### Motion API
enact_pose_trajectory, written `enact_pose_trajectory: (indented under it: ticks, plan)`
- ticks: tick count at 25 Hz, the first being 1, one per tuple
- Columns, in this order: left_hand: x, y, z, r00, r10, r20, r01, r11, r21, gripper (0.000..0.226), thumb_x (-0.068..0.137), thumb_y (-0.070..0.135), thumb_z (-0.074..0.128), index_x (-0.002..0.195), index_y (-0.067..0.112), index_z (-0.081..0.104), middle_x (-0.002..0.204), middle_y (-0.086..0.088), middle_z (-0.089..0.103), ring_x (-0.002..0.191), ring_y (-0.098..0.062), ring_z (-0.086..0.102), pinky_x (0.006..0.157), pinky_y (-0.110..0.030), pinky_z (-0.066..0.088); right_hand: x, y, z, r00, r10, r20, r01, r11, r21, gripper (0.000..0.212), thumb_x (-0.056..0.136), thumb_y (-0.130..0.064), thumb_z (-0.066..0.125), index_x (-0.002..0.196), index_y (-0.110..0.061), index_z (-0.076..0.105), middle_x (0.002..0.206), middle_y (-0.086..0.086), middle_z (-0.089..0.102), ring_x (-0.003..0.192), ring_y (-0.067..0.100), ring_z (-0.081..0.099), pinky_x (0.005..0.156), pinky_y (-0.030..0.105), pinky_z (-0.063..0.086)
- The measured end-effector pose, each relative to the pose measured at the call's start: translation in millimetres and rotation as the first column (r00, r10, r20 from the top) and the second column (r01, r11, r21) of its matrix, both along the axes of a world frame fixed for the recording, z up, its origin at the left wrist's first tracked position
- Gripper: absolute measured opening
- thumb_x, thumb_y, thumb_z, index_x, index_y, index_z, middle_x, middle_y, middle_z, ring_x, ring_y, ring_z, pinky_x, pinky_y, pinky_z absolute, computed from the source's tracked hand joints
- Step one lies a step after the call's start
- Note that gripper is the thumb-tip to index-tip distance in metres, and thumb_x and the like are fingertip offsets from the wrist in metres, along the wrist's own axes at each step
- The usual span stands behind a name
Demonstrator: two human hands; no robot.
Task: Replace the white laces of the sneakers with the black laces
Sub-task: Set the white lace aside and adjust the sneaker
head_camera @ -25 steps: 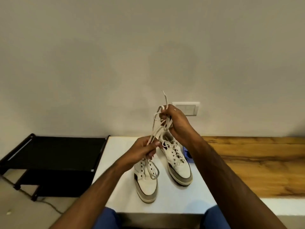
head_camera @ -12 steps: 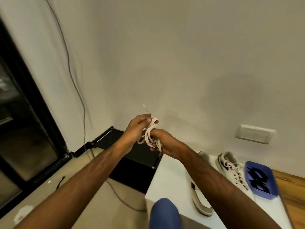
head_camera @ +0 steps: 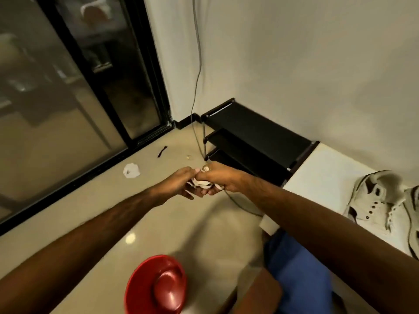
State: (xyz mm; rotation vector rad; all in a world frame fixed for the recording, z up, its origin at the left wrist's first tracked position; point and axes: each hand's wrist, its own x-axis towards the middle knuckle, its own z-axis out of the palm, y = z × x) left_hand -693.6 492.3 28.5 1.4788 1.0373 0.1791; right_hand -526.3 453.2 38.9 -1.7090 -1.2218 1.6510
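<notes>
I saw both hands, left hand and right hand, clamped together on the bundled white lace. I judged it light, limp and prone to unravelling, best held round the whole bunch.

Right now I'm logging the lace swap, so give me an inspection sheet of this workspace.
Surface: white tabletop, at right.
Job's things: bundled white lace held over the floor; two white sneakers on the tabletop, the nearer one unlaced; black laces not seen.
Clutter: red round dish, white scrap, small black strip, all on the floor.
Hands: left hand and right hand grip the lace.
Cables: grey cable down the wall.
Surroundings: black shelf rack, dark glass door.
</notes>
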Motion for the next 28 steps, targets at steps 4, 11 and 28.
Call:
enact_pose_trajectory:
  ticks: [4,11,28]
  plan:
    - [-68,-37,-47,0.985,0.107,-0.139,-0.123,0.986,-0.114,0.025,0.104,0.03,0.053,0.104,0.006,0.046,0.085,-0.015,0.07,0.072,-0.029,0.072,0.064,-0.038,0.056,-62,-6,-60,0.968,0.239,-0.078,-0.249,0.952,-0.176,0.008,0.096,-0.004,0.057,0.089,-0.004,0.061,0.079,0.009,0.064,0.06,0.011,0.058,0.053,0.021,0.049]
    - [-161,-103,-99,0.877,0.089,-0.472,-0.213,0.953,-0.216,0.028,0.103,0.033,0.055,0.096,0.006,0.054,0.086,-0.011,0.068,0.066,-0.024,0.072,0.061,-0.039,0.061,-150,-32,-103,0.855,0.476,-0.205,-0.518,0.767,-0.378,0.035,0.098,-0.002,0.056,0.132,0.003,0.05,0.117,0.021,0.063,0.09,0.024,0.064,0.089,0.034,0.055]
    - [46,-32,-32,0.66,0.044,-0.75,0.667,0.423,0.613,0.056,0.103,0.05,0.039,0.15,0.02,0.036,0.158,-0.003,0.037,0.14,-0.025,0.041,0.108,-0.045,0.037,55,-49,-38,0.659,0.119,0.743,-0.453,0.851,0.265,0.059,0.097,-0.033,0.057,0.15,-0.021,0.036,0.148,0.006,0.047,0.132,0.026,0.048,0.108,0.045,0.043]
